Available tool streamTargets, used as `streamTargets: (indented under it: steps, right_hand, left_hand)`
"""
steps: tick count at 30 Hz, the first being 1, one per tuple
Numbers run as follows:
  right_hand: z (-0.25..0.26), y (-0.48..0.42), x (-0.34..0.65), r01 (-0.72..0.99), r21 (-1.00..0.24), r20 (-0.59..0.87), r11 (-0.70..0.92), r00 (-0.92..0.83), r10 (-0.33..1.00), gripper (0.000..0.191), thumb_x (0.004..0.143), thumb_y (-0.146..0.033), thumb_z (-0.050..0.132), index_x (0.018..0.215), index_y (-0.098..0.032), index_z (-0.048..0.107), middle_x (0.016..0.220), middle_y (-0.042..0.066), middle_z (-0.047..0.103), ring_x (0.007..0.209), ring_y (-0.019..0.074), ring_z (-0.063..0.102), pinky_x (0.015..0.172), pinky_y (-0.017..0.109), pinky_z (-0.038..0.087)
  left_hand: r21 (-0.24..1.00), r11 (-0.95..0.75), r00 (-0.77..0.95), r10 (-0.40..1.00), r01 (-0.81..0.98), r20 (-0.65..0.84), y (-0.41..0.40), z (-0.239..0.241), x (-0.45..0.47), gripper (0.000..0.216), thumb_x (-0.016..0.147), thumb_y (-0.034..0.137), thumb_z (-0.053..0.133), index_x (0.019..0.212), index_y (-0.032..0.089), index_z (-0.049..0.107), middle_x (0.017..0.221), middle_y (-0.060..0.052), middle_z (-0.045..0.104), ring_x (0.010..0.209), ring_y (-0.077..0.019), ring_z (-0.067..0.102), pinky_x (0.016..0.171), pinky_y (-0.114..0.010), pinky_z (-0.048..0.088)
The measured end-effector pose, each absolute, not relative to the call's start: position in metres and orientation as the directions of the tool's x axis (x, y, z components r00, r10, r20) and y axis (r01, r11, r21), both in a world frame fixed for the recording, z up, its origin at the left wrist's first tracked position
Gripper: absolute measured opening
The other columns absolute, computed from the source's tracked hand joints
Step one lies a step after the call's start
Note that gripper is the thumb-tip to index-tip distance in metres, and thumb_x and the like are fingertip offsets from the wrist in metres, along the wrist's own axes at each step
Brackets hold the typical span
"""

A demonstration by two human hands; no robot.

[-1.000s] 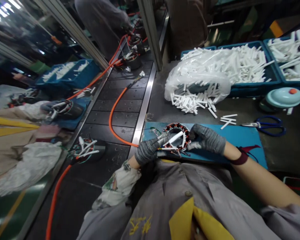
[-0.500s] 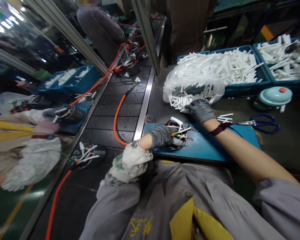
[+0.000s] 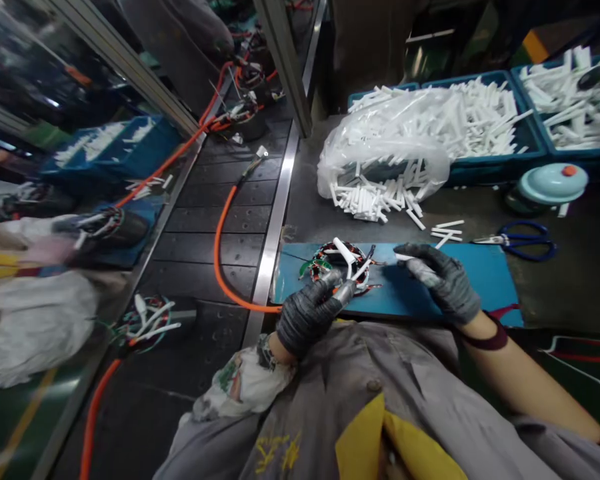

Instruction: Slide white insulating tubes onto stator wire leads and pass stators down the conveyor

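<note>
Head view: the blue mat [image 3: 480,280] lies at the near edge of the table [image 3: 570,280], close to the person's body. Its left end comes near the metal rail [image 3: 273,233] of the conveyor [image 3: 205,227]. An orange cable [image 3: 219,247] curves over the conveyor to the mat's near-left corner. To the right of the hands the mat is bare, and between the mat and the bag there is a free strip of table with a few loose white tubes [image 3: 447,230]. Blue-handled scissors [image 3: 525,239] lie to the right of these tubes.

At the far side of the table stand blue bins [image 3: 530,143] full of white tubes. A clear plastic bag [image 3: 380,150], also holding tubes, leans over the left bin, and a heap of them spills from it onto the table. A pale blue lid [image 3: 553,183] sits just in front of the bins.

The stator [image 3: 343,263], with coloured wires and white sleeves, lies on the left part of the mat. The left hand [image 3: 307,313], in a grey glove, comes up from below; its fingers [image 3: 337,290] are closed around the wires at the stator's near edge. The right hand [image 3: 443,280], gloved too, rests on the mat just right of the stator; its fingers pinch a white tube [image 3: 405,257], which points toward the stator.
</note>
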State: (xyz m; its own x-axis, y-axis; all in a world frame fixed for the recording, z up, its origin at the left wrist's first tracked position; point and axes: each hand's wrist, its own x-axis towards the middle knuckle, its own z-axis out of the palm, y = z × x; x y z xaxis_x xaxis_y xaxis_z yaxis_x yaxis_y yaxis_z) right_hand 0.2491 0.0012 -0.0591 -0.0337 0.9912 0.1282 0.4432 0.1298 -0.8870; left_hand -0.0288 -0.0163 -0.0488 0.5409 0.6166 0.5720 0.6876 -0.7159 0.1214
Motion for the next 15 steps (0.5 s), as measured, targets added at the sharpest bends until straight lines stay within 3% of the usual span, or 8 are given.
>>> streamTargets:
  steps: [4, 8, 11, 15]
  right_hand:
    - [-0.063, -0.006, 0.241, 0.424, -0.899, 0.110, 0.107, -0.018, 0.994, 0.028, 0.088, -0.043, 0.065, 0.106, -0.024, 0.075, 0.103, 0.005, 0.078, 0.090, 0.0232, 0.073, 0.081, 0.036, 0.060]
    - [-0.069, 0.004, 0.239, 0.529, -0.788, 0.312, 0.315, -0.098, 0.945, 0.025, 0.091, -0.042, 0.064, 0.105, -0.025, 0.076, 0.098, 0.004, 0.077, 0.088, 0.0216, 0.072, 0.078, 0.035, 0.058]
    - [-0.065, 0.014, 0.233, 0.646, -0.574, 0.444, 0.503, -0.271, 0.854, 0.026, 0.096, -0.039, 0.058, 0.111, -0.026, 0.075, 0.095, 0.005, 0.076, 0.084, 0.0206, 0.068, 0.076, 0.035, 0.054]
    - [-0.046, 0.024, 0.219, 0.743, -0.183, 0.438, 0.644, -0.525, 0.729, 0.035, 0.101, -0.034, 0.049, 0.124, -0.019, 0.070, 0.084, 0.009, 0.073, 0.075, 0.0210, 0.061, 0.067, 0.034, 0.044]
  left_hand:
    - [0.109, -0.727, 0.552, 0.601, 0.678, 0.578, -0.013, -0.045, -0.030, 0.032, 0.086, 0.009, 0.067, 0.115, 0.022, 0.071, 0.115, -0.009, 0.073, 0.100, -0.0219, 0.073, 0.080, -0.030, 0.064]
    - [0.124, -0.734, 0.566, 0.608, 0.668, 0.556, -0.013, -0.043, -0.032, 0.029, 0.089, 0.012, 0.065, 0.115, 0.022, 0.071, 0.116, -0.009, 0.074, 0.104, -0.0203, 0.073, 0.083, -0.028, 0.063]
    - [0.095, -0.744, 0.608, 0.606, 0.661, 0.513, -0.015, -0.040, -0.032, 0.029, 0.092, 0.013, 0.059, 0.117, 0.021, 0.070, 0.116, -0.009, 0.074, 0.102, -0.0197, 0.073, 0.083, -0.028, 0.063]
    - [0.070, -0.758, 0.657, 0.604, 0.648, 0.452, -0.016, -0.032, -0.037, 0.038, 0.092, 0.009, 0.052, 0.126, 0.018, 0.067, 0.119, -0.010, 0.074, 0.107, -0.0208, 0.072, 0.086, -0.028, 0.062]
